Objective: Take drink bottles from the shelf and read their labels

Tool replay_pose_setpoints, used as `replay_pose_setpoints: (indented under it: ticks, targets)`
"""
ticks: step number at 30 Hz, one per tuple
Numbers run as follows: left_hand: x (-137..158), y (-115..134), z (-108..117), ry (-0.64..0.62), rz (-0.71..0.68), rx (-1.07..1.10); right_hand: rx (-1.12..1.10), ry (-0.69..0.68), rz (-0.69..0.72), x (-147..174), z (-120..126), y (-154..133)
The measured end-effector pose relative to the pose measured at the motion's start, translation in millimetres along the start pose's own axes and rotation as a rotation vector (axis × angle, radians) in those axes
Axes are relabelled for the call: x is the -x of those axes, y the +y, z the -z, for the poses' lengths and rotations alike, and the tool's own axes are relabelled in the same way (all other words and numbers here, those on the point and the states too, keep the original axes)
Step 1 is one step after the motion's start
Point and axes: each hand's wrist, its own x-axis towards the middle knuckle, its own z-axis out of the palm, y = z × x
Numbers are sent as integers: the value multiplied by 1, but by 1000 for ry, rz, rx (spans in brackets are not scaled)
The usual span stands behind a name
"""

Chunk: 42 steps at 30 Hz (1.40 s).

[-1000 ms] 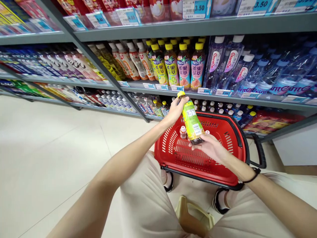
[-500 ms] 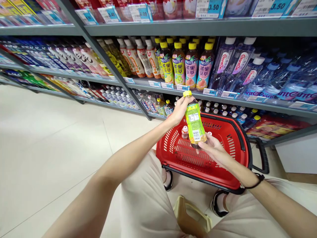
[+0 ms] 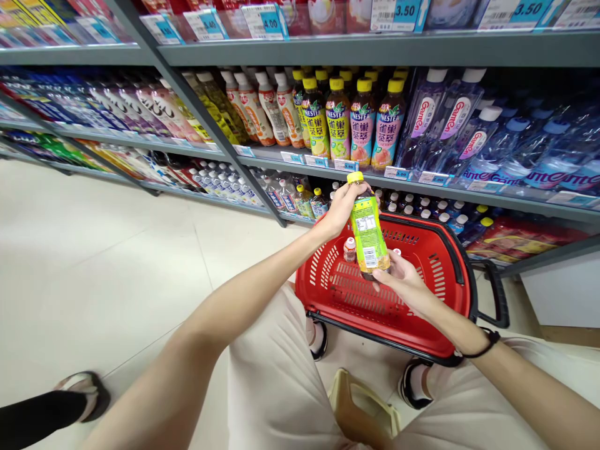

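Observation:
Between my hands a tea bottle [image 3: 369,232] with a yellow cap and green-yellow label is held over the red shopping basket [image 3: 445,331], its back label and barcode facing me. My left hand [image 3: 344,206] is closed around the bottle's neck and shoulder. Low on the bottle, my right hand [image 3: 400,278] grips its base from the right side. Inside the basket, a small pinkish bottle [image 3: 349,250] stands left of the tea bottle. Another small white cap [image 3: 397,252] shows just to the right, its body mostly hidden by the hand and bottle.
Nestea bottles [image 3: 337,125] line the middle shelf, beside clear water bottles [image 3: 452,119]. Shelf edges [image 3: 375,53] run across above the basket. A basket handle [image 3: 497,294] sticks out right. Below me is a yellowish stool [image 3: 344,400]. Another person's foot [image 3: 89,394] is at lower left.
Another person's foot and dark trouser leg have come into view at lower left. The tea bottle stays in both my hands, with barely any shift.

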Motion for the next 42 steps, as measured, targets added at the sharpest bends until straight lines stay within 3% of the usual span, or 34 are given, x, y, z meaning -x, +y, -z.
replay_pose_setpoints:
  ticks: [42]
  targets:
    - [-5,-12,6,-21,-1,-8,23,-20,-31,1,-1,0]
